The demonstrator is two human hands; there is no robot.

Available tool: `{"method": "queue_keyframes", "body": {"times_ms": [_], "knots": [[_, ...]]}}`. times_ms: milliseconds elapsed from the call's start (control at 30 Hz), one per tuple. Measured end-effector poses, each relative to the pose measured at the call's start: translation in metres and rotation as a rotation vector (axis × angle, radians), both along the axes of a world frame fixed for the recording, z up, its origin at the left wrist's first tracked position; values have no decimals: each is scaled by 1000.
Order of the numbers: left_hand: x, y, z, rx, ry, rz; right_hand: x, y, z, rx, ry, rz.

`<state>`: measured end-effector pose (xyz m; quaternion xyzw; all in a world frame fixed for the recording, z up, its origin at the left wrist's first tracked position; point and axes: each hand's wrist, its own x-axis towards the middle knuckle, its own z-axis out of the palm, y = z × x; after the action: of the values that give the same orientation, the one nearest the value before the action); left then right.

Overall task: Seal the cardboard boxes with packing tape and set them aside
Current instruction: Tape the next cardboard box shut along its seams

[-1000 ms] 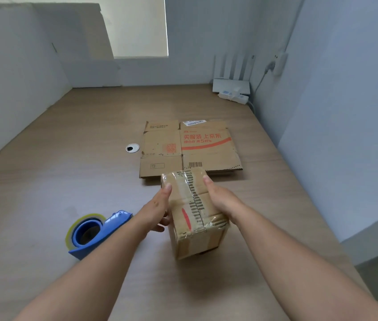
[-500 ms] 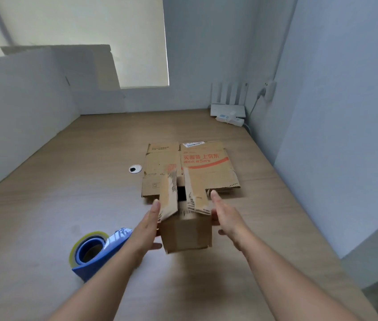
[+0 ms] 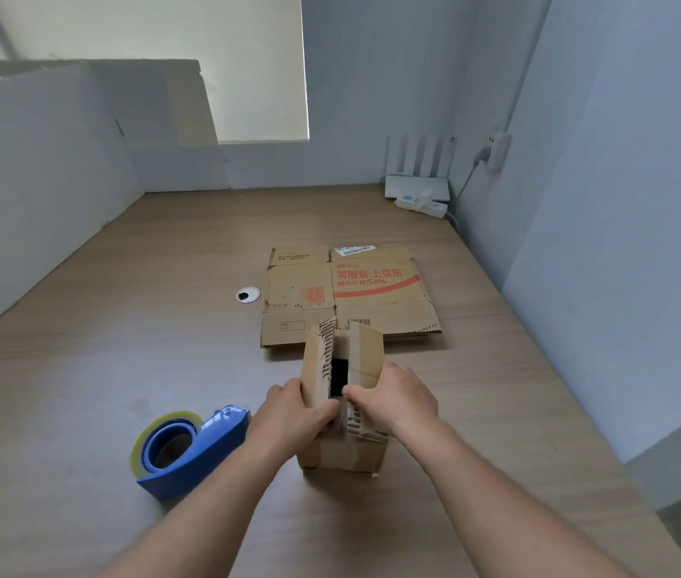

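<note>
A small brown cardboard box (image 3: 345,454) stands on the wooden table right in front of me. Its two top flaps are folded inward with a dark gap between them. My left hand (image 3: 288,419) presses on the left flap and my right hand (image 3: 393,400) presses on the right flap, thumbs near the gap. A blue tape dispenser (image 3: 188,448) with a roll of clear tape lies on the table just left of my left forearm, untouched. Flattened printed cardboard boxes (image 3: 347,294) lie stacked just behind the small box.
A round cable grommet (image 3: 248,294) sits in the table left of the flat boxes. A white router (image 3: 418,186) and a power strip (image 3: 422,204) stand at the far right corner. White partitions wall the table's left, back and right sides.
The box showed a taped side, then was turned with open flaps upward. Both hands have moved from the box's sides onto the flaps and folded them inward.
</note>
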<state>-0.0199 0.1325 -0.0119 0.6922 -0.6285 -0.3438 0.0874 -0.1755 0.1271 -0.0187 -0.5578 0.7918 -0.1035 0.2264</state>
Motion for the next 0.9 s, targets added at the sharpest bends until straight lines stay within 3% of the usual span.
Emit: {"method": "queue_keyframes", "body": {"times_ms": [67,167,233,333,467,567,633,733,833,900], "knots": [[4,-1,4,-29,128,43,-3,-2,5,-21,-56,22],[18,-2,6,-88,366,157,-15,0,16,-95,-349,-53],[28,-1,5,-104,414,143,-28,2,13,-153,-476,-166],[34,-3,11,-79,324,6,-42,0,-5,-185,-567,-245],[19,-12,28,60,-65,-215,-41,-3,-13,-199,-614,-245],[7,-13,37,116,-65,-236,-42,-5,-10,-205,-601,-232],[6,-13,35,116,34,-176,-43,-4,-8,-204,-601,-231],[10,-9,26,60,186,-65,-41,-1,2,-127,-482,-216],[16,-2,23,81,82,-199,-34,-2,22,-86,64,15],[17,1,24,110,-46,-328,-27,-12,33,-83,299,129]]}}
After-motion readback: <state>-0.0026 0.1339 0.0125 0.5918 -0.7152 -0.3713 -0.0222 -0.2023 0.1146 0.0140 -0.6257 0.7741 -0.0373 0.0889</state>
